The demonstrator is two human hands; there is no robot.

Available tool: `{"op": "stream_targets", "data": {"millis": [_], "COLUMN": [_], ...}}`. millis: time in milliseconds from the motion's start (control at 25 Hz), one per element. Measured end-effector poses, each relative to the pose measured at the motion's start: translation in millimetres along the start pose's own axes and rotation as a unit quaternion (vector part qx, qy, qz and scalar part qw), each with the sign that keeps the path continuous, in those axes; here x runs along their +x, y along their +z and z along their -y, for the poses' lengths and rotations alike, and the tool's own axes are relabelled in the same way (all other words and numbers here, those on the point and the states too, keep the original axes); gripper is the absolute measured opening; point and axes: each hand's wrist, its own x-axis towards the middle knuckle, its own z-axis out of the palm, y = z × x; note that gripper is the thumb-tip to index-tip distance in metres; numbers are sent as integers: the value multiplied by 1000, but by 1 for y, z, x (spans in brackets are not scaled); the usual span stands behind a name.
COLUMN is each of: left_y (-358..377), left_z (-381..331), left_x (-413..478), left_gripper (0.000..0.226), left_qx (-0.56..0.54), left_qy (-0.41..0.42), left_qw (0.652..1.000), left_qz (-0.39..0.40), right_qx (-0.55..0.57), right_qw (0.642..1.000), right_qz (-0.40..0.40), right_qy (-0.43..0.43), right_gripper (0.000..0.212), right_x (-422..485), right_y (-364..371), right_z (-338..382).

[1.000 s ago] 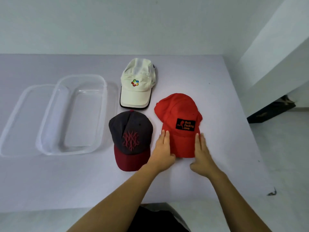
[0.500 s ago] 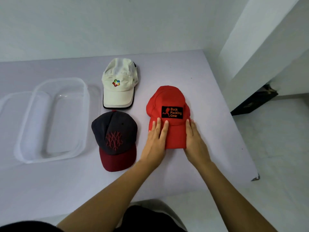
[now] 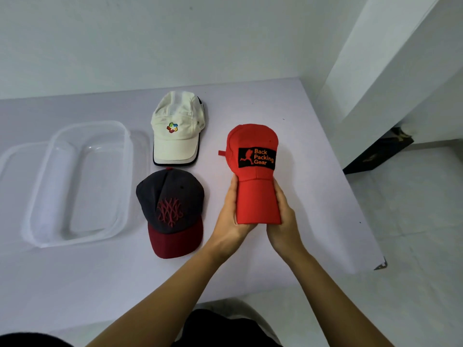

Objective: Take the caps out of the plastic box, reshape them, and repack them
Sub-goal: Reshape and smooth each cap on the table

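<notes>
At this moment I had the red cap [image 3: 253, 146] in both hands, over the right part of the desk [image 3: 75, 284]. The left hand [image 3: 229, 216] was wrapped round the left edge of the brim and the right hand [image 3: 284, 221] round the right edge. Both had their fingers curled under and were squeezing the brim into a narrow arch. The crown stood up with its black patch facing me, and the cap looked raised off the desk, though I couldn't tell whether its back was clear.

I judged the cap light and mostly soft. The crown was loose cloth that would dent under any push, while the brim was the one stiff part, springy enough to take a curve and likely to hold it. So the brim edges were the right place to grip. For the crown I reckoned fingers belonged inside, pushing outward, not pinching from outside. A small strap end poked out on the left and could snag.

The white cap [image 3: 178, 136] and the dark cap with the maroon brim [image 3: 170, 204] lay flat just to the left, close together. The plastic box [image 3: 129, 171] sat beyond them with no caps in it, with what I took for its lid [image 3: 12, 166] partly under it.
</notes>
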Motion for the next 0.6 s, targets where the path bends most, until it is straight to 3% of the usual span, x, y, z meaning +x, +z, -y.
{"op": "stream_targets", "data": {"millis": [120,240,320,480,600], "left_y": [5,4,-8,-38,-31], "left_z": [-6,-14,-19,-21,-28], "left_x": [-3,-6,-2,11,8], "left_gripper": [104,106,101,82,74], "left_qx": [-50,-37,60,266,168], "left_qy": [-12,-16,18,106,113], "left_qw": [999,999,998,958,979], "left_qz": [8,-3,-30,-23,-12], "right_qx": [81,72,-13,-111,-53], "right_qw": [996,997,1000,990,991], "right_qz": [-4,8,17,45,82], "right_qy": [37,33,-8,-77,-87], "right_gripper": [71,73,68,68,68], "right_x": [1,1,0,7,5], "right_y": [7,5,-6,-36,-34], "right_z": [7,9,8,3,10]}}
